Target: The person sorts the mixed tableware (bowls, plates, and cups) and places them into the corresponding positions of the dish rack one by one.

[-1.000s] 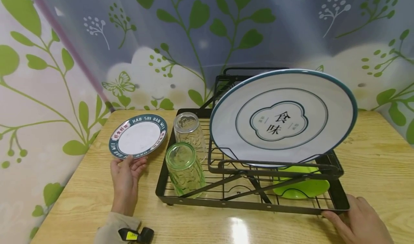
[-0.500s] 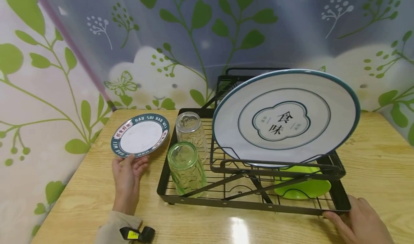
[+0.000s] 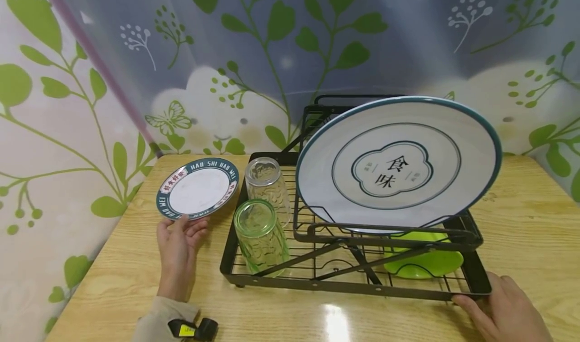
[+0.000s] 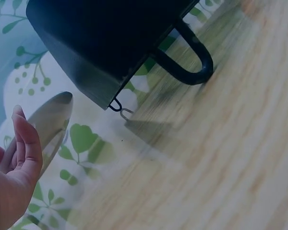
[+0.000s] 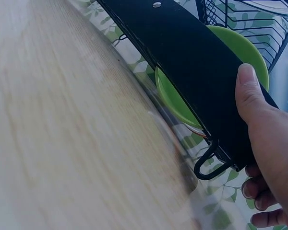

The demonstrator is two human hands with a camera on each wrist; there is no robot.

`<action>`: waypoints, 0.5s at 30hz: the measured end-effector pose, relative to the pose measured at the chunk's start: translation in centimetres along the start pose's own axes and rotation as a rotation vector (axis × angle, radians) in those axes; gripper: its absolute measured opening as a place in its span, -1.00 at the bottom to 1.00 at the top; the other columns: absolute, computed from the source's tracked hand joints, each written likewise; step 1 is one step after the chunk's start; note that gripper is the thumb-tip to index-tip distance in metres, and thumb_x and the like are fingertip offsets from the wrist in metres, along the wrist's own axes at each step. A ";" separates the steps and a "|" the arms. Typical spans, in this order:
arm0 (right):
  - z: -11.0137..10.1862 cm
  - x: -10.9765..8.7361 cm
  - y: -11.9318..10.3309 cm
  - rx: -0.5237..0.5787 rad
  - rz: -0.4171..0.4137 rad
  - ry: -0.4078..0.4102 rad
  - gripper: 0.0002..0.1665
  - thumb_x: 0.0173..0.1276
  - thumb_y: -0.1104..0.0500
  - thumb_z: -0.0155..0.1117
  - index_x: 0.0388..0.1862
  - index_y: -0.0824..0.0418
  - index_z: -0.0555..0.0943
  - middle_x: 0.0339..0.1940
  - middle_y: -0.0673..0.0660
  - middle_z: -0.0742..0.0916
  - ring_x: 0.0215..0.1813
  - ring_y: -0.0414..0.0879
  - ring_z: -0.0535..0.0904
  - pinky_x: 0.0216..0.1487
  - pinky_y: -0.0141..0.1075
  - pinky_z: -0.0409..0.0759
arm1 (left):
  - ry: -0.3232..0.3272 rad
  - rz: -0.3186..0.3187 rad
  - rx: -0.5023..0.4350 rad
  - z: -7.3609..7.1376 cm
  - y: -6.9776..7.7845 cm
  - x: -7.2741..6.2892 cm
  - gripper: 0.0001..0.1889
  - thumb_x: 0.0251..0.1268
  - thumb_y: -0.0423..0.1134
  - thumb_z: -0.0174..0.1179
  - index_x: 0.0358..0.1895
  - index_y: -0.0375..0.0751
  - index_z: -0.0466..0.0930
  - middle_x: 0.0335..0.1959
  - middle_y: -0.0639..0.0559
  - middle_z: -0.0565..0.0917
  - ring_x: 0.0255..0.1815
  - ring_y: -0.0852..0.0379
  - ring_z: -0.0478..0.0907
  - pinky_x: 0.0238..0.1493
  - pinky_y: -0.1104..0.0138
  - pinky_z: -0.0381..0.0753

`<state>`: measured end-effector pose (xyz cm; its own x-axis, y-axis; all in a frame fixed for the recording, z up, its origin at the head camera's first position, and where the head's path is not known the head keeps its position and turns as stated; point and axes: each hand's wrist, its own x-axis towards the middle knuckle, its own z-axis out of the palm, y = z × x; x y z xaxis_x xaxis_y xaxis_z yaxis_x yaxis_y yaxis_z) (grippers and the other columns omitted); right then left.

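My left hand (image 3: 178,249) holds the near rim of a small white plate (image 3: 199,191) with a teal lettered border, its thumb at the edge and fingers underneath. In the left wrist view the plate (image 4: 57,115) is seen edge-on, tilted, past the curled fingers. My right hand (image 3: 507,306) grips the near right corner of a black wire dish rack (image 3: 376,290). Its thumb lies on the rack's side wall (image 5: 197,62) in the right wrist view, with the other fingers around the end. A large white plate (image 3: 408,171) with a teal rim leans in the rack's upper tier.
Upside down at the rack's left end stand a clear glass (image 3: 267,181) and a green glass (image 3: 260,236). A bright green dish (image 3: 426,264) lies in the lower tier at right. The wooden table (image 3: 281,317) meets a leaf-patterned backdrop (image 3: 254,40) behind.
The small plate has risen very slightly in my left hand. My right hand and the rack have stayed put; the head view shifted a little.
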<state>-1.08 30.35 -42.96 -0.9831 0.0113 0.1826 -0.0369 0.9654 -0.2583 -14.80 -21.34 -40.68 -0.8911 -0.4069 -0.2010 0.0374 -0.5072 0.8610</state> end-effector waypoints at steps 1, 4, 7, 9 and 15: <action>0.0 0.0 0.0 -0.001 0.003 -0.004 -0.29 0.28 -0.21 0.29 -0.16 0.48 0.48 -0.40 0.25 0.62 -0.33 0.18 0.52 -0.32 0.15 0.51 | -0.004 0.005 0.007 0.1 0.1 0.0 -0.86 0.54 -0.35 -0.19 -0.04 -0.14 0.03 -0.45 -0.08 0.62 -0.48 0.12 0.62 -0.39 0.38 0.63; 0.0 0.0 0.0 0.002 -0.005 0.009 -0.30 0.28 -0.20 0.29 -0.17 0.48 0.48 -0.42 0.24 0.61 -0.35 0.16 0.52 -0.33 0.14 0.51 | -0.023 0.024 0.021 0.3 0.3 -0.2 -0.86 0.53 -0.36 -0.19 -0.06 -0.15 0.03 -0.47 -0.07 0.62 -0.50 0.13 0.62 -0.40 0.39 0.63; -0.1 0.0 0.0 0.001 -0.009 0.018 -0.31 0.28 -0.20 0.29 -0.18 0.48 0.48 -0.43 0.24 0.61 -0.35 0.17 0.52 -0.34 0.14 0.51 | -0.042 0.045 0.031 0.4 0.5 -0.3 -0.86 0.53 -0.37 -0.20 -0.07 -0.16 0.02 -0.48 -0.06 0.63 -0.51 0.13 0.62 -0.42 0.40 0.62; -0.1 0.0 -0.1 -0.001 -0.009 0.016 -0.29 0.27 -0.21 0.29 -0.16 0.49 0.49 -0.41 0.25 0.61 -0.34 0.18 0.52 -0.32 0.15 0.51 | -0.046 0.057 0.037 0.5 0.6 -0.4 -0.86 0.54 -0.37 -0.20 -0.07 -0.16 0.02 -0.48 -0.05 0.63 -0.51 0.14 0.62 -0.43 0.40 0.62; -0.2 0.0 -0.3 -0.004 0.000 -0.004 -0.25 0.27 -0.21 0.29 -0.08 0.52 0.49 -0.35 0.29 0.63 -0.28 0.21 0.53 -0.27 0.16 0.50 | -0.057 0.083 0.045 0.4 0.7 -0.6 -0.86 0.53 -0.40 -0.20 -0.08 -0.17 0.02 -0.50 -0.05 0.64 -0.53 0.15 0.62 -0.46 0.41 0.61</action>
<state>-1.07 30.08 -42.69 -0.9838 0.0100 0.1789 -0.0365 0.9664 -0.2546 -14.47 -21.15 -39.76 -0.9100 -0.4016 -0.1029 0.0927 -0.4389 0.8937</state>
